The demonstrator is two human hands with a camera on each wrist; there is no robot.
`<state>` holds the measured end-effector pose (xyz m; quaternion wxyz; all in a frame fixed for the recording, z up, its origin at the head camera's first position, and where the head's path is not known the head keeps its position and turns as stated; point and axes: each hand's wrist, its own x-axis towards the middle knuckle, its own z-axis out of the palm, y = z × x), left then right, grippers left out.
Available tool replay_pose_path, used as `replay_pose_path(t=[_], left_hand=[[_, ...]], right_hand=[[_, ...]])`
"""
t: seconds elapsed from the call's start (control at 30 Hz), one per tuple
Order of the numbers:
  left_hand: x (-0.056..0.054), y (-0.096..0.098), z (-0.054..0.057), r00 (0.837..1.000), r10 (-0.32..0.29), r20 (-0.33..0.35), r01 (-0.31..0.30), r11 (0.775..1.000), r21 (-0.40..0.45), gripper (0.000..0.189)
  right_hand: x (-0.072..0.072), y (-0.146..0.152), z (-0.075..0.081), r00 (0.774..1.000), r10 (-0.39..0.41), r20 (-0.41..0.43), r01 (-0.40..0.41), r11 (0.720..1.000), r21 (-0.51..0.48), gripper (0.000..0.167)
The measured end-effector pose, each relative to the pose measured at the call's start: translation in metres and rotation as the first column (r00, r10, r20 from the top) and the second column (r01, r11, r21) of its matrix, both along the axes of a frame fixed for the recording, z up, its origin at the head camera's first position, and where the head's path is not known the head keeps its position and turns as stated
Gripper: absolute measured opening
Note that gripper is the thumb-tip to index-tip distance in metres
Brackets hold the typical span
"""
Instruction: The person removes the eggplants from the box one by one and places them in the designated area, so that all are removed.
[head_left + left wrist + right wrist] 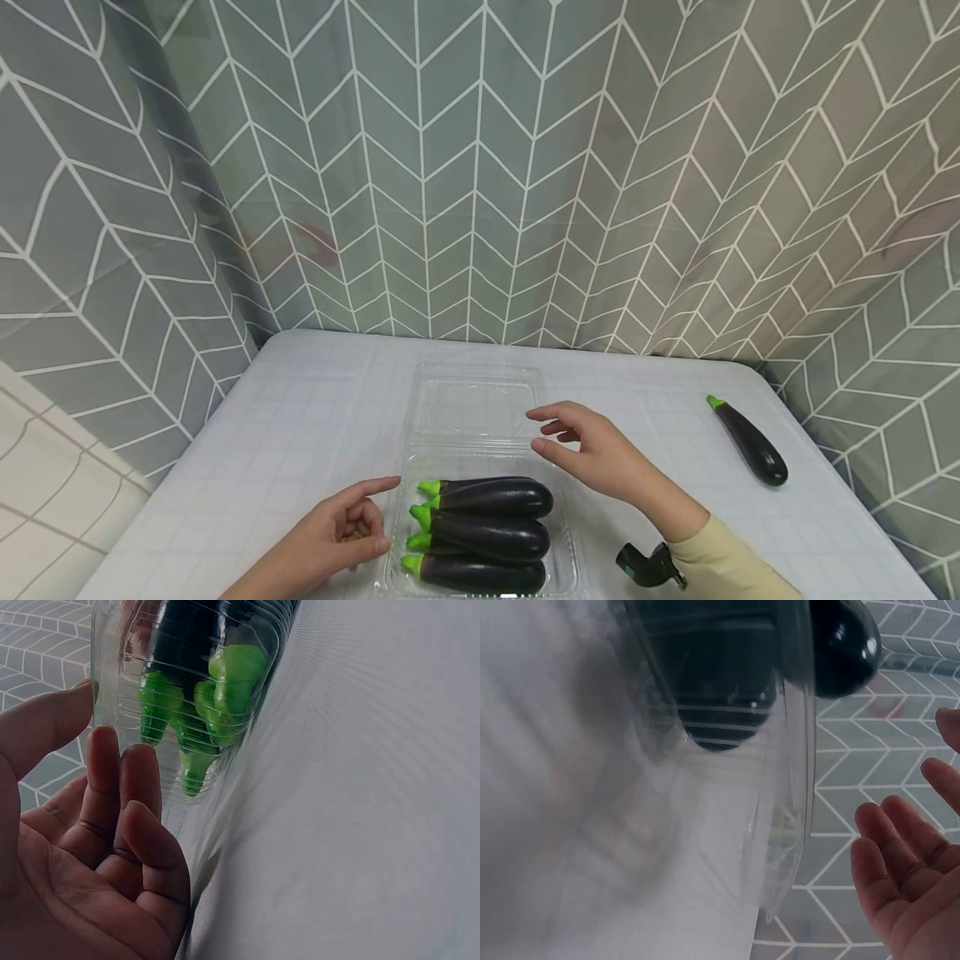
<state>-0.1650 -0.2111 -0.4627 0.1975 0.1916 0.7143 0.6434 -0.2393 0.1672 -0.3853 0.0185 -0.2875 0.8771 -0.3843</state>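
Observation:
A clear plastic clamshell box (pixel 567 546) stands at the table's front with its lid (pixel 476 404) laid back behind it. Several dark eggplants (pixel 491 533) with green stems lie stacked in its base, stems toward the left. My left hand (pixel 330 533) is at the box's left side, fingers loosely bent and holding nothing; in the left wrist view its fingertips (pixel 101 735) come right up to the box wall, near the green stems (pixel 232 682). Above the box's right rear corner hovers my right hand (pixel 592 446), fingers relaxed, nothing in them.
One more eggplant (pixel 750 442) lies alone toward the table's right edge, stem pointing back. A white cloth (pixel 315 417) covers the table. Behind and beside it hang grey curtains (pixel 450 167) with a white chevron pattern. A black device (pixel 648 567) is strapped at the right wrist.

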Motion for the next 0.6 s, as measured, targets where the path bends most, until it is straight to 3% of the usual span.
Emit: replay_pose_path(t=[0.3, 0.6], left_hand=[[0.000, 0.000, 0.000, 1.000, -0.001, 0.003, 0.001, 1.000, 0.006, 0.064], [0.001, 0.000, 0.000, 1.000, 0.011, 0.014, -0.011, 1.000, -0.012, 0.064]], right_hand=[[0.003, -0.011, -0.002, 0.997, 0.082, 0.011, -0.082, 0.996, 0.025, 0.038], [0.005, -0.020, -0.006, 0.973, 0.224, 0.063, -0.228, 0.971, 0.072, 0.039]])
